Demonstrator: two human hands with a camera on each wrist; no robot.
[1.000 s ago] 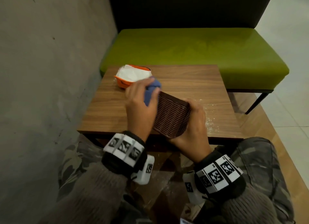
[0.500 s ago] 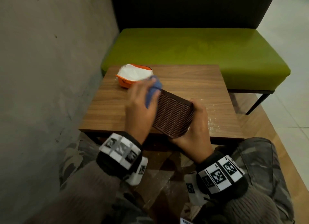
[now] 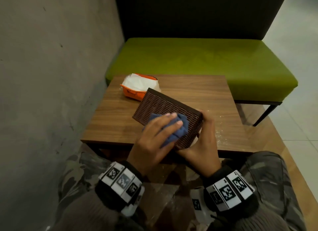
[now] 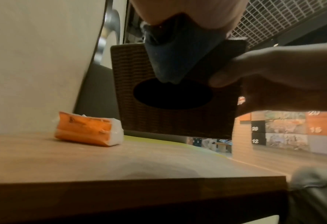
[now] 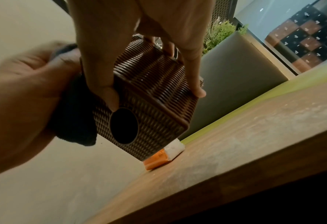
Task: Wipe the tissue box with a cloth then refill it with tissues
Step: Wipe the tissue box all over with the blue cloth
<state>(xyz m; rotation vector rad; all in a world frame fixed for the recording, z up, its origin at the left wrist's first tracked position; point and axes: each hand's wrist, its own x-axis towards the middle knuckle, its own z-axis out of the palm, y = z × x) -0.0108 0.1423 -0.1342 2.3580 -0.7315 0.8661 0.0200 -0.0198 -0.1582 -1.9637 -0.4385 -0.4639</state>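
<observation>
A brown woven tissue box [image 3: 163, 106] hangs tilted above the wooden table [image 3: 117, 120]. My right hand [image 3: 203, 125] grips its near right end, thumb on the side that has the oval opening [image 5: 123, 125]. My left hand [image 3: 165, 125] holds a bunched blue cloth [image 3: 179, 129] and presses it on the box's upper face near that end. In the left wrist view the cloth [image 4: 177, 60] hangs over the box [image 4: 132, 72] above the dark opening [image 4: 173, 94]. An orange pack of white tissues [image 3: 137, 87] lies on the table's back left, just behind the box.
A green bench [image 3: 206, 62] with a dark backrest stands behind the table. A grey concrete wall [image 3: 51, 75] runs close along the left. White dust [image 3: 218, 132] speckles the table's right side. My knees are under the near edge.
My left hand has slid the cloth from the box's far left corner down to its near end. The box now lies flatter, its far end reaching toward the tissue pack.
</observation>
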